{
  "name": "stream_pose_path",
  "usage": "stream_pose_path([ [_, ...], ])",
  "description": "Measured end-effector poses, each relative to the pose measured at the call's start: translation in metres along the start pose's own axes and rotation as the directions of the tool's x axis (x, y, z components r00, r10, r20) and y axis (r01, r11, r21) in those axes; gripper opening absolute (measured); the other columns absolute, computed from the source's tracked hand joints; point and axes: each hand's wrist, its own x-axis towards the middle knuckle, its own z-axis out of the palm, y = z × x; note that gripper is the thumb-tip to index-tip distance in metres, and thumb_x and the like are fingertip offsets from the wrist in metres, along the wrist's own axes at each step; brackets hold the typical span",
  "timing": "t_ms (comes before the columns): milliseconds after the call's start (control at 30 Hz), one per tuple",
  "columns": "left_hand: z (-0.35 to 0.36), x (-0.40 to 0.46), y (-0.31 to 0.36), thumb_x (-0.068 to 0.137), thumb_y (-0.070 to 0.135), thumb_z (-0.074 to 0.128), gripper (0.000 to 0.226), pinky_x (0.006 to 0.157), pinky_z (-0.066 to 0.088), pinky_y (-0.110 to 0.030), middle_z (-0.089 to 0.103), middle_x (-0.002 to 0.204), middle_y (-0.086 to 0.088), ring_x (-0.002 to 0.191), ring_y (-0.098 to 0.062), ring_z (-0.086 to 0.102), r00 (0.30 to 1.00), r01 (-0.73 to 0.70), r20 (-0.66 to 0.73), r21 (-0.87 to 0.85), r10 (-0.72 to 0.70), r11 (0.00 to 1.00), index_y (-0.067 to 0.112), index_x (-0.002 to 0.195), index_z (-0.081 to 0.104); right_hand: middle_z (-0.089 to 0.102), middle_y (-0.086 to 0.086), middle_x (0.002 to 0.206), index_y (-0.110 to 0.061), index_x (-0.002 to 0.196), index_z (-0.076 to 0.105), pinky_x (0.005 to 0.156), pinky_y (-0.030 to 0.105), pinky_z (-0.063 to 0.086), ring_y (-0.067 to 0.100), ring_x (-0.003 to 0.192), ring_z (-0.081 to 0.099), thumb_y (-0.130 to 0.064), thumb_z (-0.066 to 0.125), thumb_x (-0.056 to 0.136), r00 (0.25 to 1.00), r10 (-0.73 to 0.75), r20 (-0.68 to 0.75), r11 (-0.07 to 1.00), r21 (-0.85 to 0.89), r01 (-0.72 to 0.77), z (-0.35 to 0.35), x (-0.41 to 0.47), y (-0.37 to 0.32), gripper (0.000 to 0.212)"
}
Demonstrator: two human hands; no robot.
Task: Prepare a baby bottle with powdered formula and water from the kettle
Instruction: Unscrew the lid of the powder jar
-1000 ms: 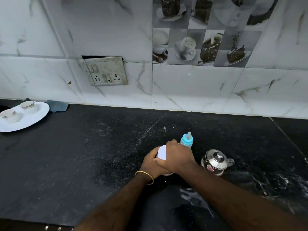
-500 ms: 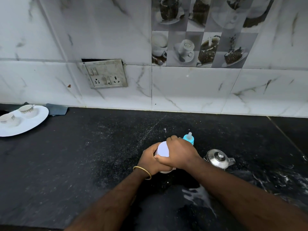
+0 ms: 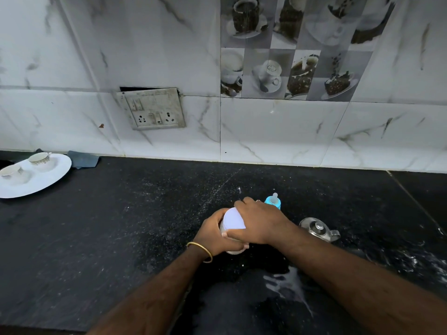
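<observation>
From the head camera, both hands met at the middle of the dark counter (image 3: pixel 96 238), low in the frame. The left hand (image 3: pixel 212 235) curled round the side of a white container (image 3: pixel 232 222), fingers wrapped on its wall, a gold bangle (image 3: pixel 200 250) on that wrist. The right hand (image 3: pixel 260 223) lay over the container's lid from 3 o'clock, fingers bent down round the rim and clamped on it. It looked like a twisting hold; whether the lid was loose could not be told.

The baby bottle (image 3: pixel 273 201) stood upright just behind the right hand, at about 1 o'clock from the container, its blue collar and teat showing and its body hidden. The steel kettle (image 3: pixel 318 229) sat at 3 o'clock, near the right forearm but apart from it. A pale wet smear (image 3: pixel 285 282) lay on the counter at 5 o'clock.

Against the frames of a second and half a second before, little had moved. Both hands kept the same clasp on the container, and more of the white lid showed beside the right hand, which suggested the wrist had turned a little. The bottle and kettle had not shifted on the counter; their small drift in the picture matched the head's motion. By this reading the task was early: the formula container was being opened, and neither powder nor water had yet gone in.

Far off at 10 o'clock, a white plate (image 3: pixel 48 180) carried two cups (image 3: pixel 38 158), a grey cloth (image 3: pixel 83 159) beside it.
</observation>
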Motion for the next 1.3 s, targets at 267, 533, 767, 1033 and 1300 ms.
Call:
stream_pose_path([
  [267,0.009,-0.004,-0.009,0.033,0.042,0.095,0.076,0.078,0.056,-0.02,0.071,0.099,0.021,0.093,0.004,0.065,0.998,0.034,-0.052,0.003,-0.034,0.999,0.044,0.101,0.062,0.055,0.005,0.114,-0.017,0.117,0.053,0.079,0.038,0.049,0.026,0.105,0.058,-0.053,0.062,0.078,0.999,-0.015,0.044,1.0,-0.021,0.016,0.006,0.009,-0.01,0.053],
  [533,0.008,-0.004,-0.022,0.034,0.04,0.097,0.076,0.077,0.056,-0.02,0.072,0.102,0.019,0.096,0.005,0.067,0.997,0.057,-0.053,-0.009,-0.057,0.998,0.047,0.102,0.063,0.052,-0.005,0.118,-0.032,0.124,0.05,0.083,0.044,0.054,0.021,0.108,0.053,-0.038,0.076,0.071,0.965,-0.203,0.168,0.977,-0.023,0.21,-0.001,0.011,-0.009,0.06],
  [767,0.005,-0.006,-0.021,0.032,0.045,0.097,0.079,0.072,0.051,-0.009,0.068,0.101,0.03,0.093,0.007,0.065,0.998,0.049,-0.031,-0.01,-0.049,0.999,0.059,0.1,0.059,0.058,0.005,0.116,-0.019,0.123,0.05,0.076,0.04,0.05,0.025,0.101,0.062,-0.065,0.058,0.079,0.993,0.048,0.107,0.995,-0.095,-0.037,0.011,0.017,-0.019,0.063],
  [1033,0.006,-0.005,-0.024,0.033,0.044,0.095,0.078,0.077,0.052,-0.015,0.071,0.102,0.018,0.096,0.006,0.065,0.996,0.075,-0.053,-0.015,-0.075,0.997,0.039,0.105,0.063,0.049,-0.004,0.125,-0.032,0.13,0.046,0.072,0.036,0.047,0.024,0.112,0.054,-0.033,0.08,0.065,0.971,-0.165,0.172,0.976,-0.111,0.186,0.009,0.021,-0.016,0.073],
  [1300,0.0,-0.006,-0.024,0.034,0.042,0.096,0.08,0.08,0.054,-0.019,0.071,0.102,0.015,0.097,0.002,0.065,0.997,0.073,-0.017,-0.007,-0.073,0.997,0.037,0.107,0.063,0.056,0.001,0.114,-0.024,0.118,0.05,0.071,0.038,0.047,0.025,0.104,0.06,-0.05,0.069,0.07,0.994,-0.052,0.093,0.992,-0.107,0.062,0.012,0.025,-0.021,0.058],
])
